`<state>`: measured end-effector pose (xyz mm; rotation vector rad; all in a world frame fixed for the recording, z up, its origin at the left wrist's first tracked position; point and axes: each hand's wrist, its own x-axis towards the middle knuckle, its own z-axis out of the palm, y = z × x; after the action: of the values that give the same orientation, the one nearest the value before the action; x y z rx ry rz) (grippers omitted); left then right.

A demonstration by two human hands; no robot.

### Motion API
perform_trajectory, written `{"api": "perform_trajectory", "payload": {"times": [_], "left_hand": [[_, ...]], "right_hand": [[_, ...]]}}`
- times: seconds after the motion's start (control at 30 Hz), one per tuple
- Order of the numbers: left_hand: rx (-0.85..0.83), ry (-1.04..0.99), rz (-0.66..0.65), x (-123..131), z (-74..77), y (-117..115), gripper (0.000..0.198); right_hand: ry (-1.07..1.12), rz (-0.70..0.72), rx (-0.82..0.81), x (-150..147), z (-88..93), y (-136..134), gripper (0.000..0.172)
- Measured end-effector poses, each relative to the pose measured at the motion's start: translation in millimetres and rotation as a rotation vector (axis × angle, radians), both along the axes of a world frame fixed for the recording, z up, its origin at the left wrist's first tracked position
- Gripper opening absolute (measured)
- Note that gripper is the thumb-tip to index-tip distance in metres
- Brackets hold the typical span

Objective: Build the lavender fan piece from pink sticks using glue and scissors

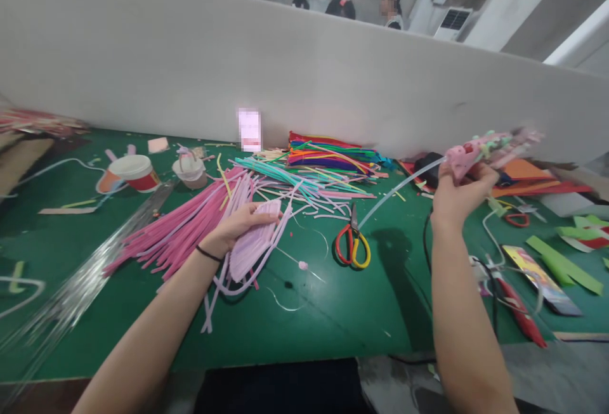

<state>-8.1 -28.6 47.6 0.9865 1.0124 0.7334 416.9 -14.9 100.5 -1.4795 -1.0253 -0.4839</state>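
- I see a ribbed lilac panel (250, 253), tilted, at seven o'clock.
- Near three o'clock, a raised pink ornament (460, 160); its pale tube (399, 187) slants toward eight.

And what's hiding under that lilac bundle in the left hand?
Around the lilac bundle, I see the green table and pink strips. The left hand holds it; whatever lies directly beneath is covered.

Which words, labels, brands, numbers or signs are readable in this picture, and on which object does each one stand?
None can be read.
White paper cup with red panel: any print is too small.
Flat, glossy, multicoloured packet: any print is too blurred.
Upright, pinkish-white rectangle: pixelated, unreadable.
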Motion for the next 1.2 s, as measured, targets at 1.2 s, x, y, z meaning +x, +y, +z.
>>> {"api": "perform_trajectory", "payload": {"times": [1.2], "left_hand": [[0.361, 0.275, -0.112, 44, -18.0, -24, 0.038]], "right_hand": [[0.906, 1.174, -0.727, -198, -79.1, -48, 0.046]]}}
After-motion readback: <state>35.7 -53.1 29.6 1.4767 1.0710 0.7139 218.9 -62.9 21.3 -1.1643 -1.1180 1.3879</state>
